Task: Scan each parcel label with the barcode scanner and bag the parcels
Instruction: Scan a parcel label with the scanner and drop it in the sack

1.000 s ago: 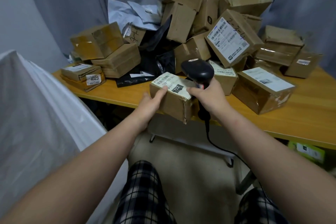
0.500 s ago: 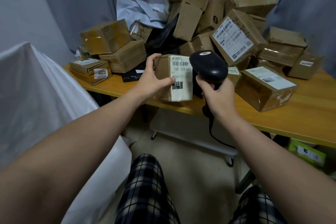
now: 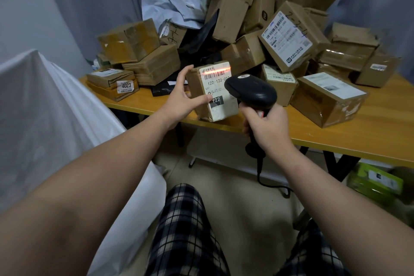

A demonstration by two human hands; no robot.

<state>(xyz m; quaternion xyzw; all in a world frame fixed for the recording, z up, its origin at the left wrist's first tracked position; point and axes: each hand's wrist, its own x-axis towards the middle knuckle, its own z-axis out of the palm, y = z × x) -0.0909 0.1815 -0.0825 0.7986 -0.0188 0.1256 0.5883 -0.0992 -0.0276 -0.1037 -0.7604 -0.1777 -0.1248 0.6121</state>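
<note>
My left hand grips a small brown cardboard parcel upright above the table's front edge, thumb on its white label marked 122-122-C07. An orange scan line glows across the barcode at the label's top. My right hand holds the black barcode scanner by its handle, its head just right of the label and covering the label's right edge. The scanner's cable hangs down toward the floor. A large white bag stands open at my left.
A heap of cardboard boxes and grey and black mailers covers the wooden table. A flat box labelled 4023 lies at the left end. A green box sits on the floor under the table at right.
The parcel was lifted from the table edge and turned upright with its label toward me. The scanner came up level with the label, and the orange scan line now shows on the barcode.
</note>
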